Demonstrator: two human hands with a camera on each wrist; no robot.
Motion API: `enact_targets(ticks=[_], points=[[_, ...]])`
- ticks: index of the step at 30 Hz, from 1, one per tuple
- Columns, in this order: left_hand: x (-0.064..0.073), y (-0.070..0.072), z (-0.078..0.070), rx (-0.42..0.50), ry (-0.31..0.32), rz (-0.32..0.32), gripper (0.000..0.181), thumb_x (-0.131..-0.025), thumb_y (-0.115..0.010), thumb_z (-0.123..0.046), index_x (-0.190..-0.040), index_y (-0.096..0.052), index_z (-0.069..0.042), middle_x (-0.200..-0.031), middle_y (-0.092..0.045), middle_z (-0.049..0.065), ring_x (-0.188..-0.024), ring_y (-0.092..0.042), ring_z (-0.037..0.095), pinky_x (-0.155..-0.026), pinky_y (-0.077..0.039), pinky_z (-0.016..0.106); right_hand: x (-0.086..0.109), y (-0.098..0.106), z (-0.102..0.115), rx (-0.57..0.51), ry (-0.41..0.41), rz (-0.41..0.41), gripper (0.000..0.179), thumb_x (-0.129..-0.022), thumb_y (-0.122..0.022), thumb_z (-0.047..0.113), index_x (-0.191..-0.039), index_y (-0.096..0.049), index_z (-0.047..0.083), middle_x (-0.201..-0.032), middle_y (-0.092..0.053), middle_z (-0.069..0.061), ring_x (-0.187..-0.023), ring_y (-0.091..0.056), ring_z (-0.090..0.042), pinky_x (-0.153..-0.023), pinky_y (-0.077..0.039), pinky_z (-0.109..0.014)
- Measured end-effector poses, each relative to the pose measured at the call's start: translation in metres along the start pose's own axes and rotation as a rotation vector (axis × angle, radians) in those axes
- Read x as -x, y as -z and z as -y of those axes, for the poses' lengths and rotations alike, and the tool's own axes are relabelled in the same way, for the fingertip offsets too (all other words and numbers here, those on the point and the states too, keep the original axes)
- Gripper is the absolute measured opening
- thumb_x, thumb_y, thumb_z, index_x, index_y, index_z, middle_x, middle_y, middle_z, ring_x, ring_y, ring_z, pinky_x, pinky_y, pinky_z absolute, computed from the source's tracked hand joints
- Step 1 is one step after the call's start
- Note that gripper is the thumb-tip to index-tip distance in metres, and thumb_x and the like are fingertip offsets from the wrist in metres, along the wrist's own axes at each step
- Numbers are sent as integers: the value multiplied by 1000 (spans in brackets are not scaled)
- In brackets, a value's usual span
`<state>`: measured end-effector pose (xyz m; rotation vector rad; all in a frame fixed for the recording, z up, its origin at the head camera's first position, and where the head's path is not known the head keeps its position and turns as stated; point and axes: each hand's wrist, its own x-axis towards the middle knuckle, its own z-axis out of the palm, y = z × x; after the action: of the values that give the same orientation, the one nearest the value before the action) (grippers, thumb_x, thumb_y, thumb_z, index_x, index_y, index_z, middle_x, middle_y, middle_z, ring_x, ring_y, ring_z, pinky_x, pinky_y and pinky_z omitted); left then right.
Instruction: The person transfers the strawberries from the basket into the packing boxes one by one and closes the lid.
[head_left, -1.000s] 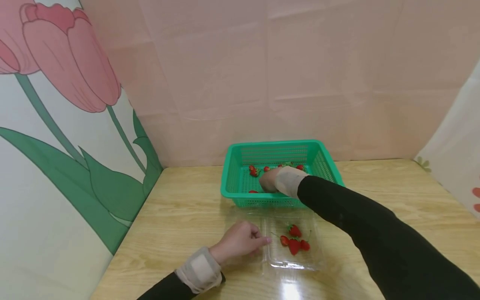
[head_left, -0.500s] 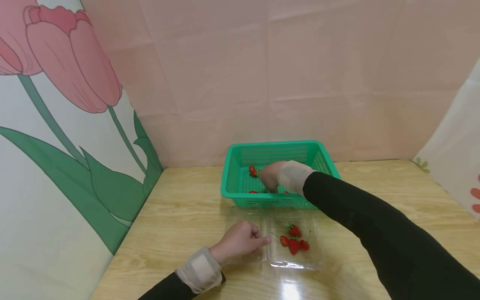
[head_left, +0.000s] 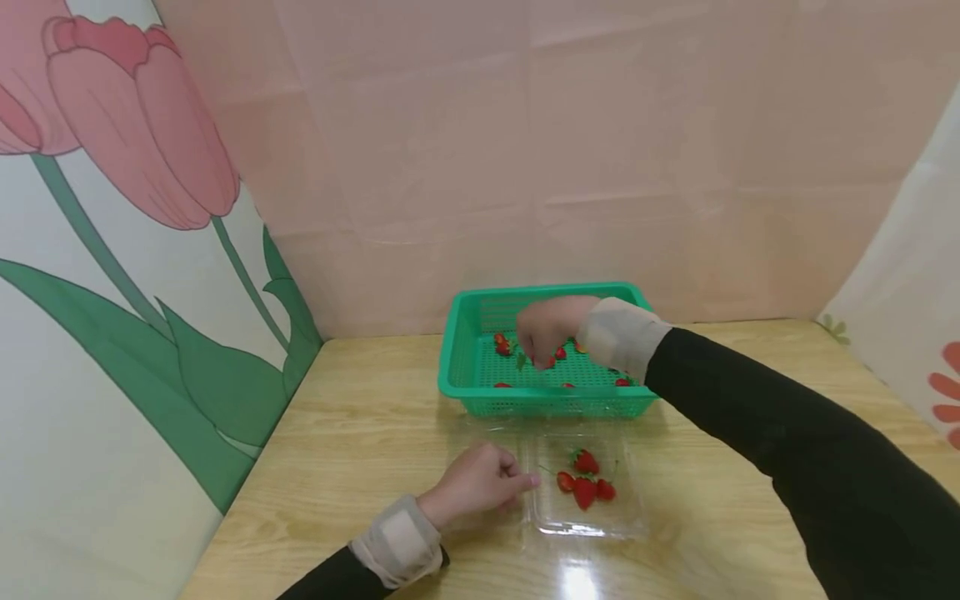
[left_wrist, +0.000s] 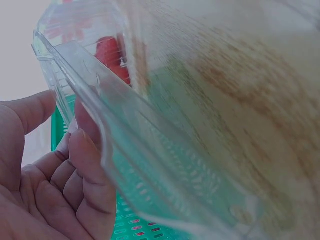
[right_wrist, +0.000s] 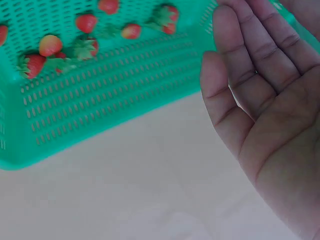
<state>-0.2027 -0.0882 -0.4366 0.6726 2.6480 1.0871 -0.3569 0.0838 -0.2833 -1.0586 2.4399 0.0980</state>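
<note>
Pink wall covering, one, behind everything. Wood-grain surface, one, carrying the items. Green basket, one, perforated, standing near the wall covering. Clear plastic container, one, just in front of the basket. My left hand: thumb and fingers pinching the container's left edge. My right hand: over the basket, fingers pointing down; I cannot tell whether its fingertips grip anything. Red fruits, strawberries among them: four clustered in the container, several more scattered across the basket floor.
</note>
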Motion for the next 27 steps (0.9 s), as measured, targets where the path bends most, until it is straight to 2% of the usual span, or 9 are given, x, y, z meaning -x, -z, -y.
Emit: enact_targets(ticks=[2, 4, 7, 9, 13, 19, 27], points=[[0, 0, 0, -4, 1, -3, 39, -92, -67, -40, -63, -65, -14, -45, -52, -10, -44, -47, 6, -46, -38, 23, 6, 3, 3, -21, 4, -22, 48, -86, -70, 9, -53, -36, 19, -54, -18, 5, -55, -11, -16, -52, -20, -33], [0, 1, 1, -4, -1, -3, 39, -92, -67, -40, -63, -65, -14, -44, -51, -10, -44, -47, 6, -46, -38, 23, 12, 6, 7, -32, -1, -49, 39, -86, -73, 10, -55, -49, 18, -53, -30, 8, -52, -19, -12, -52, -26, -29], [0, 1, 1, -7, -10, -3, 40, -92, -67, -40, -63, -65, -13, -44, -50, -11, -44, -46, 6, -47, -38, 23, 21, 8, 13, -35, -14, -75, 18, -85, -75, 12, -69, -67, 17, -64, -55, 8, -54, -40, -10, -58, -41, -28], [0, 1, 2, -5, -13, -2, 40, -92, -67, -40, -62, -65, -13, -44, -50, -11, -43, -46, 5, -46, -38, 23, 27, 7, 16, -33, -16, -92, 7, -85, -76, 13, -81, -73, 18, -78, -65, 6, -63, -54, -11, -64, -48, -31], [0, 1, 4, -3, -15, -4, 40, -92, -67, -40, -62, -64, -14, -43, -50, -11, -43, -46, 6, -46, -38, 23, 36, 1, 24, -51, -8, -112, 8, -84, -78, 15, -83, -73, 21, -82, -65, 9, -71, -60, -12, -67, -51, -32], [0, 3, 5, 3, -19, -3, 39, -92, -67, -39, -62, -64, -14, -44, -51, -10, -44, -48, 6, -47, -39, 23, 42, -18, 35, -32, 17, -105, 9, -83, -80, 18, -82, -72, 22, -81, -63, 13, -73, -59, -9, -69, -51, -31], [-2, 5, 5, 17, -19, 2, 40, -92, -67, -40, -63, -65, -13, -44, -51, -9, -43, -45, 5, -44, -35, 22, 38, -54, 42, -30, 36, -89, 12, -78, -83, 13, -78, -72, 17, -75, -62, 14, -70, -58, -6, -65, -51, -26]])
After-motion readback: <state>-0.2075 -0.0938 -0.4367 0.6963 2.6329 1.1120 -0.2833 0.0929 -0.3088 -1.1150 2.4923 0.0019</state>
